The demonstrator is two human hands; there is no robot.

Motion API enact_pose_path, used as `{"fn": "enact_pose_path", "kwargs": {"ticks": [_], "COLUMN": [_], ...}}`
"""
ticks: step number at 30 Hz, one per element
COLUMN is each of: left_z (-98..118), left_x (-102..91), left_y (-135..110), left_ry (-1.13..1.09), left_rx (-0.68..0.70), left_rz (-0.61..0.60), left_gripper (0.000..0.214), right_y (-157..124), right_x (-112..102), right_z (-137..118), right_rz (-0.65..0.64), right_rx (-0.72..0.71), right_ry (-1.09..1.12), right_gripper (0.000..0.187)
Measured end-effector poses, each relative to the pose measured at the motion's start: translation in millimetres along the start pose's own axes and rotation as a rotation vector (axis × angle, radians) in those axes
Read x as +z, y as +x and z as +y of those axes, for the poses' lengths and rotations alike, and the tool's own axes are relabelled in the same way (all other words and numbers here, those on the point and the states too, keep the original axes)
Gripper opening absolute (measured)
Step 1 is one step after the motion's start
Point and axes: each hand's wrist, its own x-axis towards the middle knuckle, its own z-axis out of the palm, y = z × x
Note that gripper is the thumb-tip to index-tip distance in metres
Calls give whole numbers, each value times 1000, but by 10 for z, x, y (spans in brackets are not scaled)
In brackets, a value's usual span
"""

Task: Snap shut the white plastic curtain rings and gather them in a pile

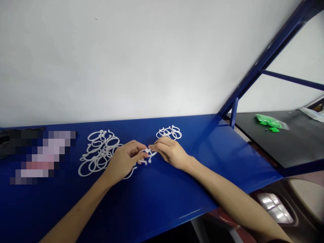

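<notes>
My left hand [125, 158] pinches a white plastic shower curtain ring [148, 152] between thumb and fingers. From the other side, the bent fingers of my right hand [173, 153] grip the same ring, so the two hands almost meet. Knobbed ends of the ring poke out below the fingertips; whether more than one ring is held I cannot tell. A loose heap of similar white rings [102, 154] lies left of my left hand and partly beneath it. Just beyond my right hand sits a smaller group of white rings [169, 131].
The blue table [162, 202] runs along a pale wall [152, 60]. A blurred-out item [45, 157] and dark plastic [5, 145] lie at the left. Blue metal framing [253, 77] rises at the right, beside a black table [258, 141] with a green-filled bag [272, 122]. A brown chair [298, 195] stands below.
</notes>
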Motion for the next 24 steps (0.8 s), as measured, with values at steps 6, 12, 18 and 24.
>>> {"fn": "enact_pose_path", "kwargs": {"ticks": [6,12,18,24], "left_z": [12,-51,13,83], "left_x": [-87,-186,-201,-173], "left_y": [39,83,40,20], "left_ry": [-204,-261,166,248], "left_rx": [-181,-176,-175,-135], "left_rz": [129,369,321,272], "left_gripper": [34,36,38,36], "right_y": [-6,-48,-76,-33], "right_x": [-13,-145,-337,-396], "right_z": [44,266,500,432], "right_rz": [41,170,40,-176], "right_rx": [-15,257,598,543], "right_ry": [0,-186,-479,-470], "right_gripper": [29,26,25,11]}}
